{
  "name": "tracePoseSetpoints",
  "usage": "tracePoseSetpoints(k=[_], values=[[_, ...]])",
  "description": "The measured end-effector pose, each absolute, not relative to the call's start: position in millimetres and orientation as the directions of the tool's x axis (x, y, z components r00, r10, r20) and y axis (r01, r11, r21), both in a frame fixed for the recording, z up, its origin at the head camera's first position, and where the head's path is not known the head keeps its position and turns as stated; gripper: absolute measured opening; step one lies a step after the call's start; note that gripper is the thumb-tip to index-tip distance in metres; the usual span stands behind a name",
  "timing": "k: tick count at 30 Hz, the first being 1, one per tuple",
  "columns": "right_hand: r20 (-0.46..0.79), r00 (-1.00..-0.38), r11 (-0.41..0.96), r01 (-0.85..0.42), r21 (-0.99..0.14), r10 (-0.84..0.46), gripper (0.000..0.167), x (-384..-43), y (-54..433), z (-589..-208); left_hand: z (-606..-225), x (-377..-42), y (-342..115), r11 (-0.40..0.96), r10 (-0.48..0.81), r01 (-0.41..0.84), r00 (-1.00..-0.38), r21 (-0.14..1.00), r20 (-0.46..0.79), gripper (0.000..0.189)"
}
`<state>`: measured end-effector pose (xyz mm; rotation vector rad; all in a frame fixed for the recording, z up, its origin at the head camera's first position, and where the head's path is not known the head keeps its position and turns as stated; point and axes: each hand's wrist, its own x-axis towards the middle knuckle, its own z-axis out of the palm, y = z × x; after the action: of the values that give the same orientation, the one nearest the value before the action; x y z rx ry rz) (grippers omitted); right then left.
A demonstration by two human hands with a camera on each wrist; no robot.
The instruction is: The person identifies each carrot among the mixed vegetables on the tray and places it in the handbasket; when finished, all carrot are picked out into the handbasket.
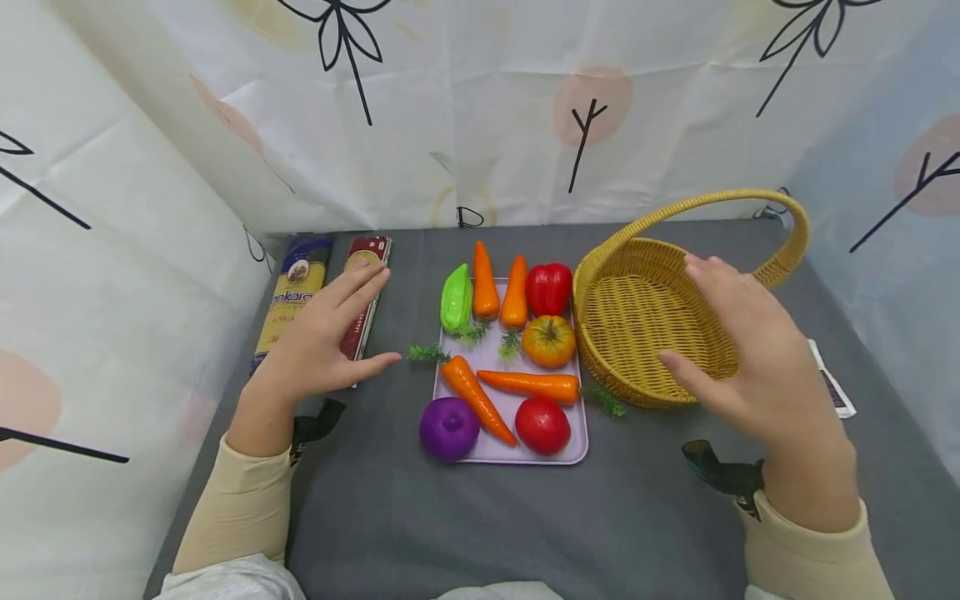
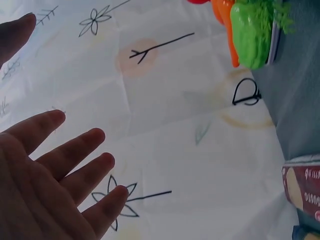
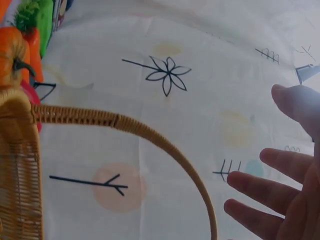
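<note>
My left hand [image 1: 311, 337] is raised with fingers extended and nothing held, over the dark red packet [image 1: 362, 321] and beside the yellow and blue packet [image 1: 292, 292]. Opposite it, my right hand [image 1: 757, 358] overlaps the side of the wicker basket [image 1: 652, 312] in the head view, its thumb spread and its grasp empty. Between the hands lies a lilac tray [image 1: 480, 454]. It carries several carrots [image 1: 540, 385], a red bell pepper [image 1: 549, 288], a small pumpkin [image 1: 549, 341], a tomato [image 1: 542, 425], a purple round vegetable [image 1: 448, 428] and a green ridged vegetable [image 1: 456, 300].
The basket's tall arched handle [image 1: 720, 197] rises toward the back curtain [image 1: 495, 108]. A flat white-edged item [image 1: 832, 383] lies on the grey cloth [image 1: 637, 533], partly behind my right hand. Leafy carrot tops [image 1: 607, 402] stick out past the tray's edges.
</note>
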<state>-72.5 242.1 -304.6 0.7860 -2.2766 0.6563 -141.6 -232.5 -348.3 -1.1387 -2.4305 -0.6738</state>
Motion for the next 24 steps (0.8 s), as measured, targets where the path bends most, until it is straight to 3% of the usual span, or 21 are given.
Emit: tracePoseSetpoints(k=[10,24], values=[[0.600,-0.652,0.678,-0.697,-0.234,-0.463,0.072,-84,202,-331,-371,-146,-214,0.578,0.669,0.727,-0.682,0.371,0.296,0.102],[0.334,-0.777,0.726,-0.624,-0.289,-0.534,0.069,-95,171,-364,-408,-160,-202,0.669,0.645,0.573,-0.764,0.473,0.014,0.085]])
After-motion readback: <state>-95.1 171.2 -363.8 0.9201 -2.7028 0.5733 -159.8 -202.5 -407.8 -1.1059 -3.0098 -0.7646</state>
